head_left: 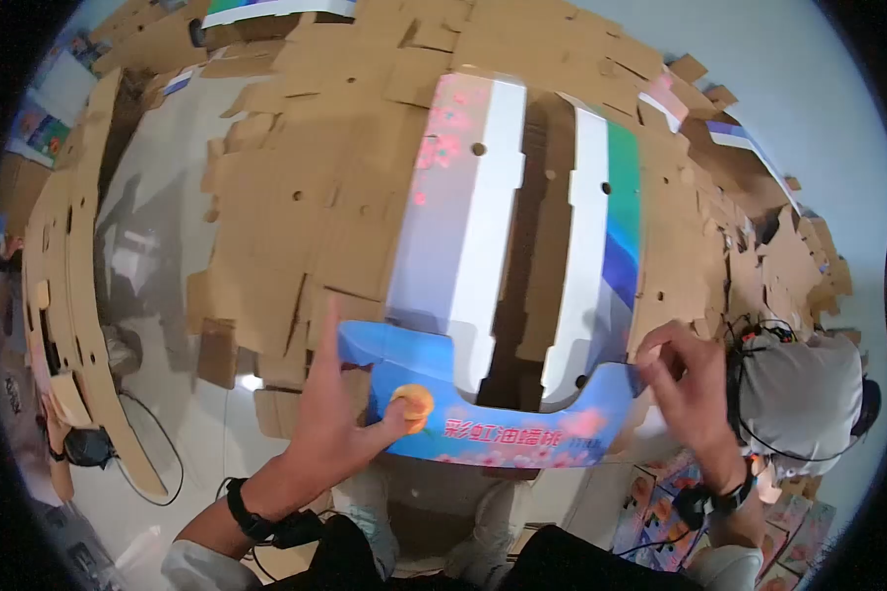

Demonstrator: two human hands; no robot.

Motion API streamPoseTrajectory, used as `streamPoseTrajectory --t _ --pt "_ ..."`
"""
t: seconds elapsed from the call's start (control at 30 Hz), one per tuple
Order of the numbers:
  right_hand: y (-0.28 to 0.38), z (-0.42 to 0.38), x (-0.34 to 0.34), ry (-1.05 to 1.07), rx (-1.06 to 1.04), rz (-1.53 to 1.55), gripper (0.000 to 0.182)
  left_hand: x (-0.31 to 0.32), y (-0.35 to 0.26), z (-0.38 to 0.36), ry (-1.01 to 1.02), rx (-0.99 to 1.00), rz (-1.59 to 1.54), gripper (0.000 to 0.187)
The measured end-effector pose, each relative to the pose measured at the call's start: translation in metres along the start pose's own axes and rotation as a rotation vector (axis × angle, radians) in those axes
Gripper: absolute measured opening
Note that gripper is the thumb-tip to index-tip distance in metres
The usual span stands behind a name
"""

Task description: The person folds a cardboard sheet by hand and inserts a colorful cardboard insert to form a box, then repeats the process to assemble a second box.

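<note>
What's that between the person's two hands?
In the head view, a blue printed cardboard panel spans the stretch between the left hand and right hand.

I see one printed cardboard carton (456, 266), partly folded, running from upper centre to lower centre of the frame. Its two long sides have white strips with round holes and face each other across a brown gap; the left carries pink blossoms on lilac, the right green and blue. The blue front panel (498, 428) spans the near end, with red characters, a peach picture and a deep scooped top edge.
</note>
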State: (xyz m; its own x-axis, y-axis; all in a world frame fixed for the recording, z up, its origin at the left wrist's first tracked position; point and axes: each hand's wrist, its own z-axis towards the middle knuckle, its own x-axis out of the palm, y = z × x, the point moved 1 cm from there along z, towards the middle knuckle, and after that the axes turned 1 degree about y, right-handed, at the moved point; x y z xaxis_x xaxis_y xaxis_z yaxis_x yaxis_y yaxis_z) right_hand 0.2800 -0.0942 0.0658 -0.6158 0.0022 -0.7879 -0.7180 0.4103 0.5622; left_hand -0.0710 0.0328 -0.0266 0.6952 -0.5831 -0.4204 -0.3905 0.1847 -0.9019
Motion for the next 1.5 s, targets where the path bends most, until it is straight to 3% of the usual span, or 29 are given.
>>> streamPoseTrajectory --t 0.1,0.13,0.2,0.3,0.5,0.73,0.93,1.03,1.17,1.23,1.37,1.5 --pt "-0.012 -0.024 0.02 -0.013 -0.046 -0.077 0.026 0.016 0.007 0.0 -0.167 -0.012 -0.023 0.109" --pt "-0.008 -0.03 0.023 0.038 0.073 -0.028 0.035 0.016 0.008 0.003 -0.101 -0.018 0.027 0.103" --pt "-0.007 -0.036 0.028 0.032 0.008 0.068 0.035 0.013 0.007 0.006 0.017 -0.039 0.133 0.092" --pt "-0.016 -0.033 0.043 0.006 -0.115 0.061 0.033 0.017 0.009 0.006 -0.008 0.085 0.19 0.08" --pt "-0.02 -0.024 0.053 -0.103 -0.182 -0.037 0.026 0.024 0.001 0.015 -0.056 0.0 -0.145 0.061" --pt "-0.018 -0.015 0.059 -0.128 -0.169 -0.129 0.023 0.03 0.003 0.025 -0.119 -0.07 -0.261 0.033" --pt "-0.01 -0.005 0.059 -0.133 -0.164 -0.095 0.021 0.034 0.009 0.038 -0.072 -0.283 -0.64 0.026" --pt "-0.013 -0.013 0.059 -0.097 -0.209 -0.177 0.021 0.032 0.018 0.028 -0.062 -0.079 -0.364 0.029" --pt "-0.016 -0.021 0.065 -0.081 -0.206 -0.275 0.02 0.043 0.019 0.021 -0.113 -0.089 -0.453 0.035" --pt "-0.004 -0.015 0.067 -0.193 -0.267 -0.43 0.019 0.043 0.017 0.034 -0.178 -0.035 -0.507 0.041" --pt "0.0 0.003 0.078 -0.378 -0.307 -0.409 0.02 0.035 0.004 0.041 -0.085 -0.085 -0.329 0.053" --pt "-0.006 0.011 0.076 -0.291 -0.521 -0.46 0.019 0.032 0.008 0.039 -0.064 0.046 -0.05 0.052"
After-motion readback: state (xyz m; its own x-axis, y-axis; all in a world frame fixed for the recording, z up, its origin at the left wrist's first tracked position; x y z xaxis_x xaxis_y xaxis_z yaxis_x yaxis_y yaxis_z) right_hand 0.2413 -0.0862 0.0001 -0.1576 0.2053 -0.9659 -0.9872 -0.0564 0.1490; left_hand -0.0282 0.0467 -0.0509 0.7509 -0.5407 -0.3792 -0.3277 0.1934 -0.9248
